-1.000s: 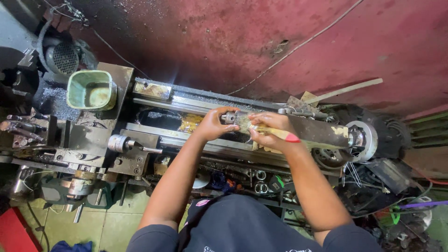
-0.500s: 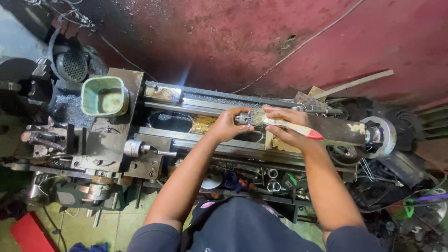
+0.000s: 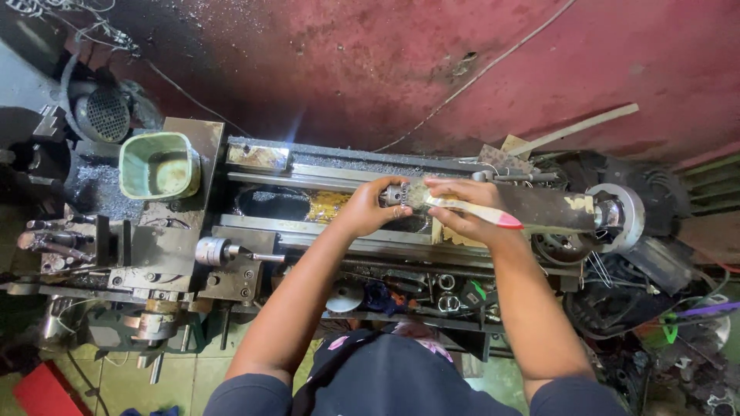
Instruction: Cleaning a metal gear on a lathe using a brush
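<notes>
Drill chuck [image 3: 395,194] at the middle of the lathe bed [image 3: 339,179], above the rails, gripped from the left by the left hand [image 3: 370,209], fingers curled around its metal body. Toothbrush [image 3: 470,211], white with a red end, pinched in the right hand [image 3: 462,208], head laid against the chuck, handle pointing right. Both hands close together, nearly touching across the chuck. Just right of them, a dark tailstock [image 3: 551,209] ending in a round handwheel [image 3: 617,212]. Left along the bed, a tool carriage [image 3: 166,250] with a short steel spindle [image 3: 216,250] sticking out. Farther left and well apart, a green plastic tub [image 3: 158,164] on a flat plate. Behind everything, a stained red wall [image 3: 432,62].
</notes>
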